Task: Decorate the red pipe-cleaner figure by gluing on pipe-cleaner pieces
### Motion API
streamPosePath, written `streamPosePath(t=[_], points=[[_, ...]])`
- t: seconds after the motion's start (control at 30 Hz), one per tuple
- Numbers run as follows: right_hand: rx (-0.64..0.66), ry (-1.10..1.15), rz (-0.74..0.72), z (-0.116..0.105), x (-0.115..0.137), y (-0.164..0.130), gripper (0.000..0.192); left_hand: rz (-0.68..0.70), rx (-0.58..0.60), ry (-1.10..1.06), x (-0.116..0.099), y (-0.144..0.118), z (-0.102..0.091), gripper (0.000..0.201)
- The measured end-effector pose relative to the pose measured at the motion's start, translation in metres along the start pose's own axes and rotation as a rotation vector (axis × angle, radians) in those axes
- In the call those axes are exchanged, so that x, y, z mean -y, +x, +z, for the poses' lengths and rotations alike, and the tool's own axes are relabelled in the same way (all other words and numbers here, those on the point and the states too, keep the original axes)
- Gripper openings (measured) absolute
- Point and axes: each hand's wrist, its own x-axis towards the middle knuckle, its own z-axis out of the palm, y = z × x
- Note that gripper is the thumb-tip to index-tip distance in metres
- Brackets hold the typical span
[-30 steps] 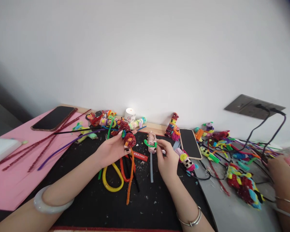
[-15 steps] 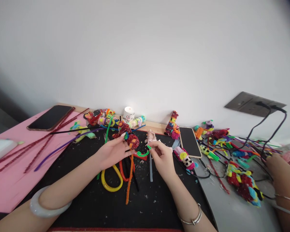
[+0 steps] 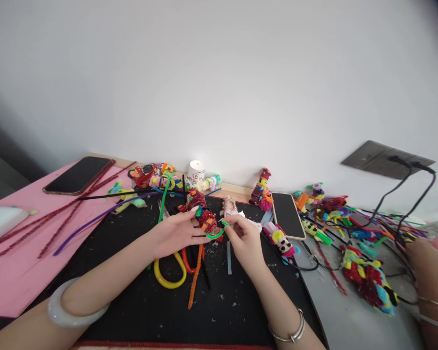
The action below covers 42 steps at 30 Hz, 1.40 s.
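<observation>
My left hand (image 3: pixel 173 233) is closed on a dark red, glittery pipe-cleaner figure (image 3: pixel 208 221) with green, blue and orange bits. It holds the figure between thumb and fingers above the black mat (image 3: pixel 237 311). My right hand (image 3: pixel 244 240) pinches one end of a short green pipe cleaner (image 3: pixel 215 236), which curves to the figure's lower side; its join there is hard to see. Under my left hand an orange pipe cleaner (image 3: pixel 194 287) hangs or lies downward. Beside it are scissors with a yellow handle loop (image 3: pixel 170 284) and a red one, partly covered by my hand.
A phone (image 3: pixel 78 175) and red and purple pipe cleaners rest on pink board at left. A paper cup (image 3: pixel 196 171) and finished figures stand along the wall. Another phone (image 3: pixel 287 215), cables and several figures lie right. Another person's hand (image 3: pixel 425 265) works at the right edge.
My left hand has brought the red figure rightward, closer to my right hand. The green pipe cleaner now bends in a tighter curve by the figure. The orange pipe cleaner's lower end shifted slightly left.
</observation>
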Motion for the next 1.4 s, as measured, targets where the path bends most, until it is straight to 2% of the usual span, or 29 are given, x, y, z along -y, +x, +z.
streamPosePath(t=[0.27, 0.6, 0.8, 0.93, 1.2, 1.4], points=[[0.033, -0.061, -0.092, -0.002, 0.001, 0.000, 0.016, -0.055, -0.012, -0.002, 0.000, 0.000, -0.002, 0.025], [0.044, -0.067, -0.074, -0.001, 0.000, 0.000, 0.015, -0.050, -0.028, 0.030, 0.001, -0.001, 0.002, 0.027], [-0.090, -0.190, -0.130, -0.007, -0.005, 0.001, 0.017, 0.080, -0.095, -0.045, -0.005, 0.000, 0.003, 0.023], [-0.151, -0.250, -0.160, -0.010, -0.005, 0.003, 0.019, 0.148, -0.162, -0.054, -0.009, 0.000, 0.005, 0.029], [-0.079, -0.372, -0.335, -0.009, -0.002, 0.003, 0.022, 0.025, -0.161, 0.090, -0.004, -0.003, 0.005, 0.032], [-0.024, -0.337, -0.443, -0.010, -0.002, 0.003, 0.022, -0.029, -0.101, 0.126, -0.004, -0.004, 0.004, 0.031]])
